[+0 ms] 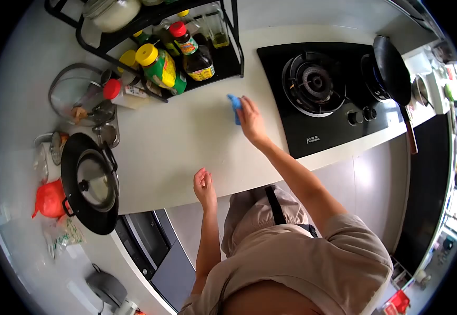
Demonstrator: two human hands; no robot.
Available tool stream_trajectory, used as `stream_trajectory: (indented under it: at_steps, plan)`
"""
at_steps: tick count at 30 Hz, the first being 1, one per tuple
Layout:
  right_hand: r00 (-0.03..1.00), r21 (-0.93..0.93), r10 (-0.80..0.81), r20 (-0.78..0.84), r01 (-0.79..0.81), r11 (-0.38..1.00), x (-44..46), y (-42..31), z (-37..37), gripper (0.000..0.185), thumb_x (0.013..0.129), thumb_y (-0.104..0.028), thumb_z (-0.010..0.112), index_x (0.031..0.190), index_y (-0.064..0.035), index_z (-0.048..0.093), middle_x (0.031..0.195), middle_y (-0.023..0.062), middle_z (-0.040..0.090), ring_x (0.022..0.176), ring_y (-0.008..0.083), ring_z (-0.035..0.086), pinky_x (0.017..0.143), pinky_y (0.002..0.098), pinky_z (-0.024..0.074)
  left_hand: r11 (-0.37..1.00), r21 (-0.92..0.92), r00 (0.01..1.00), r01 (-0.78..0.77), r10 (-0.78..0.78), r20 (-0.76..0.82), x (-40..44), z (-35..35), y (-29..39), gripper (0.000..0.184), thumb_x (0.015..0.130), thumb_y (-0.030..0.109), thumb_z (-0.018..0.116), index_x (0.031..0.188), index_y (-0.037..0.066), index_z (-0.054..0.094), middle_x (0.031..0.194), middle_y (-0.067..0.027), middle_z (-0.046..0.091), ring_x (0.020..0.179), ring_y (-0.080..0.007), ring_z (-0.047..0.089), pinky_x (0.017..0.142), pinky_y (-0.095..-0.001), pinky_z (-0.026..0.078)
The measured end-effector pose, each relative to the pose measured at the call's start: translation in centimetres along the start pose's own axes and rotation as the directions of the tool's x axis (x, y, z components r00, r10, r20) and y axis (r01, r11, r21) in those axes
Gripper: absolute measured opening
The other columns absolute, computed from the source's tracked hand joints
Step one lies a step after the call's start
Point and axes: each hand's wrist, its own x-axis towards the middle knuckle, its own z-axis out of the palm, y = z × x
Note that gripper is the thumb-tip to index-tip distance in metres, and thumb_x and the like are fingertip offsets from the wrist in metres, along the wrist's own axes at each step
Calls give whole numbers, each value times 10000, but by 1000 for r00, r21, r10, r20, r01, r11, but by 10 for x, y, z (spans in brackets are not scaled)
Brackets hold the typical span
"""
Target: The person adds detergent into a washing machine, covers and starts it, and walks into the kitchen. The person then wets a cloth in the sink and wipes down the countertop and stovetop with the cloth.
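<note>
My right hand (251,119) presses a blue cloth (235,104) on the white countertop (170,136), between the black rack and the gas hob. The fingers partly cover the cloth, and its edge sticks out to their left. Near the counter's front edge is my left hand (204,185), its fingers loosely curled in, with nothing seen in them. Whether this hand touches the counter I cannot tell.
A black rack (241,50) holds several sauce bottles (196,58). To the right are the gas hob (312,126) and a frying pan (391,68). At left stand a lidded wok (73,173) and a red-capped jar (126,94).
</note>
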Motion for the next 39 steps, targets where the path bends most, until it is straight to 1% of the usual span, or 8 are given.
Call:
stream_trajectory:
  at_steps: [3, 7, 9, 12, 17, 26, 29, 39]
  plan:
    - [989, 108, 87, -123, -74, 991, 28, 2, -48, 304, 912, -142, 531, 1175, 10, 539, 1105, 207, 540, 977, 330, 556, 882, 353, 437, 1000, -21, 997, -16, 17, 71, 12, 14, -1, 295, 921, 193, 562, 1159, 23, 529, 1053, -82, 577, 944, -169, 573, 837, -295, 454]
    - [924, -17, 8, -382, -16, 1000, 83, 7, -127, 324, 900, -175, 568, 1185, -20, 556, 1089, 219, 491, 1003, 310, 517, 860, 356, 442, 992, -2, 979, -126, 125, 163, 48, 44, -6, 229, 921, 116, 537, 1113, -9, 535, 1033, -91, 587, 916, -148, 573, 842, -300, 480]
    - [847, -215, -122, -517, 10, 977, 115, 20, -167, 245, 921, -171, 542, 1068, 20, 585, 935, 137, 567, 860, 217, 543, 773, 325, 444, 985, 56, 965, -162, 146, 220, 58, 62, 4, 217, 923, 106, 529, 1107, -7, 543, 1037, -101, 595, 917, -154, 582, 823, -293, 481]
    - [910, -5, 63, -409, -71, 997, 162, 50, -231, 212, 937, -172, 509, 875, 16, 584, 610, -44, 425, 580, 36, 367, 499, 239, 323, 971, 90, 955, -222, 198, 222, 62, 93, 40, 202, 922, 90, 523, 1100, -1, 552, 1043, -112, 598, 927, -179, 589, 843, -299, 477]
    - [856, -414, -55, -513, -191, 890, 249, 163, -295, 330, 910, -294, 510, 1031, -5, 613, 763, 142, 629, 673, 260, 588, 657, 373, 454, 960, 68, 950, -272, 256, 178, 73, 144, 36, 193, 922, 67, 515, 1098, -4, 548, 1036, -110, 595, 935, -180, 585, 887, -305, 465]
    - [936, -615, 333, 118, -194, 764, 370, 298, -249, 630, 853, -387, 470, 1358, -26, 356, 1301, 330, 409, 1251, 497, 325, 1038, 524, 269, 985, -69, 988, -156, 155, -19, 42, 229, 26, 226, 926, 149, 552, 1114, 25, 538, 1025, -69, 558, 960, -153, 544, 877, -280, 447]
    - [961, -778, 267, 67, -117, 617, 369, 298, -215, 594, 832, -290, 470, 1344, -8, 361, 1284, 353, 407, 1249, 514, 309, 1033, 557, 246, 980, -99, 985, -171, 169, -29, 33, 229, 12, 244, 925, 191, 572, 1112, 37, 541, 1011, -48, 557, 949, -148, 545, 869, -292, 445]
    - [857, -759, 183, 482, 305, 575, 329, 126, -52, 488, 759, -151, 629, 1215, -54, 486, 1200, 242, 510, 1147, 411, 449, 924, 603, 338, 983, -129, 988, -130, 118, -95, 32, 217, 27, 253, 932, 241, 562, 1096, 48, 556, 993, -36, 564, 939, -148, 551, 836, -307, 437]
